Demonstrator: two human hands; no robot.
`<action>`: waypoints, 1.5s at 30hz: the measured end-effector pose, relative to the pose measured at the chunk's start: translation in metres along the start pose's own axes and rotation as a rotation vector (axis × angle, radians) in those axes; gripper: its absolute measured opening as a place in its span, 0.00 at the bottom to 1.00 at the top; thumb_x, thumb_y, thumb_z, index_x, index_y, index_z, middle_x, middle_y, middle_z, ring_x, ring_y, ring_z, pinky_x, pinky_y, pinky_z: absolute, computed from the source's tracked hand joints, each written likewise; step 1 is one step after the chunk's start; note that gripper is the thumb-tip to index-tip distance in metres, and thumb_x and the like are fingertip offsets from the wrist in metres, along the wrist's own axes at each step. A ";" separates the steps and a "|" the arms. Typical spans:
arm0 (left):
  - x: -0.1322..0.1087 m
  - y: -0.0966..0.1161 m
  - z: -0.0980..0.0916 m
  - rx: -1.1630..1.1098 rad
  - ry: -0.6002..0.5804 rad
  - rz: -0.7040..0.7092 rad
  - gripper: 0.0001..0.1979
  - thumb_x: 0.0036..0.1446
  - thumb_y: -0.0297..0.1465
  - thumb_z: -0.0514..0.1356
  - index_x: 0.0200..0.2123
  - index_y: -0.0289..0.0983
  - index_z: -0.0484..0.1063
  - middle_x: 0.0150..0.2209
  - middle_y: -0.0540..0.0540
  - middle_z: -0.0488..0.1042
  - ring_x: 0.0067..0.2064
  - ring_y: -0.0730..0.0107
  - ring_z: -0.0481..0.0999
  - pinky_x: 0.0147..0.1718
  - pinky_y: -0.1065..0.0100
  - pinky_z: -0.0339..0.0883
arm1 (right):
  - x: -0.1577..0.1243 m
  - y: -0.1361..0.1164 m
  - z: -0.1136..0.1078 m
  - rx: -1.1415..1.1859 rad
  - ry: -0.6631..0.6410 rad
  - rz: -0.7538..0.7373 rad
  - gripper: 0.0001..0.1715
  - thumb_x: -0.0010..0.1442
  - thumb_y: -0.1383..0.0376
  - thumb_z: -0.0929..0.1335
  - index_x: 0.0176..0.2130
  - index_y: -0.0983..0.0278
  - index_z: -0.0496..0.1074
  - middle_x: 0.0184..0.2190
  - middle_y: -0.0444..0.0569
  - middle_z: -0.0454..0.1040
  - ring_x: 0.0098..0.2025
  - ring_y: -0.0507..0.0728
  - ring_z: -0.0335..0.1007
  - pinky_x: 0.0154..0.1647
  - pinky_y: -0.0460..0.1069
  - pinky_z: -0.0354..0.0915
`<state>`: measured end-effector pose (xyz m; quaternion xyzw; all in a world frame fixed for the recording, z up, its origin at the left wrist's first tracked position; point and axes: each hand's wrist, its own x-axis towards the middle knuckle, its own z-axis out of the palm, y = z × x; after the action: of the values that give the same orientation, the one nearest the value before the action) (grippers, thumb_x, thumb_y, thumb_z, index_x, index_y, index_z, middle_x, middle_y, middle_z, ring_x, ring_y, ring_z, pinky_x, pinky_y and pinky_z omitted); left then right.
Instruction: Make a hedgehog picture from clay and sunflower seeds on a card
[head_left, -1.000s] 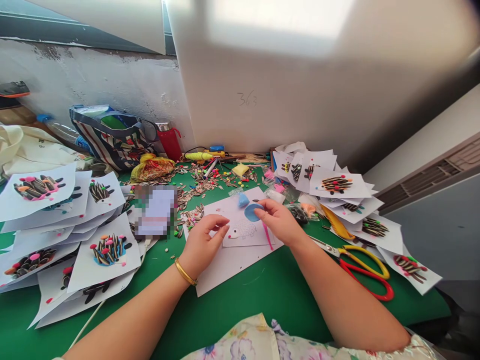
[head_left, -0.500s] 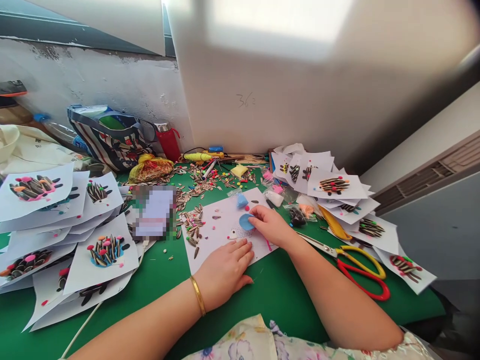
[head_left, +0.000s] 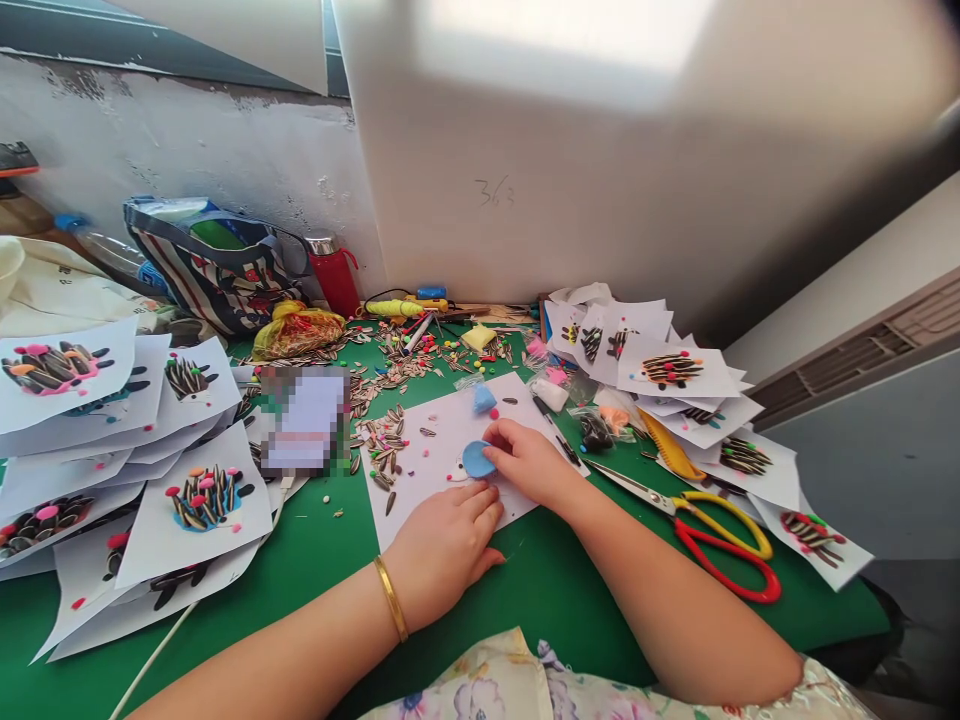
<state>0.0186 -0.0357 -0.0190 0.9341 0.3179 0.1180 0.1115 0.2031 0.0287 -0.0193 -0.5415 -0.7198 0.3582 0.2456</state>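
Right hand (head_left: 531,464) pinches the edge of a flat blue disc (head_left: 475,460) over the white paper (head_left: 421,492), contact unclear, while left hand (head_left: 444,543) lies flattened, thumb spread, across the paper's near edge on the green desk (head_left: 547,580).

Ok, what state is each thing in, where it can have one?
Blue disc: flat, pinched by right hand
Left hand: open, palm down
White paper: flat, partly covered
Scissors: lying, blades apparently closed
Red flask: upright, capped
Striped bag: top open
Seeds: loose, scattered
Phone: lying, screen blurred
Cards: stacked unevenly
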 end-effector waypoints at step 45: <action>0.007 -0.012 -0.003 0.098 0.123 -0.194 0.30 0.58 0.51 0.57 0.58 0.41 0.66 0.59 0.41 0.69 0.60 0.51 0.64 0.63 0.44 0.46 | 0.009 0.010 -0.022 -0.371 -0.026 0.049 0.09 0.63 0.66 0.63 0.39 0.61 0.72 0.41 0.48 0.75 0.42 0.55 0.69 0.41 0.47 0.60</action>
<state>0.0161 -0.0214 -0.0185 0.8942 0.4186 0.1481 0.0569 0.2223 0.0439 -0.0138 -0.5903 -0.7632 0.2320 0.1233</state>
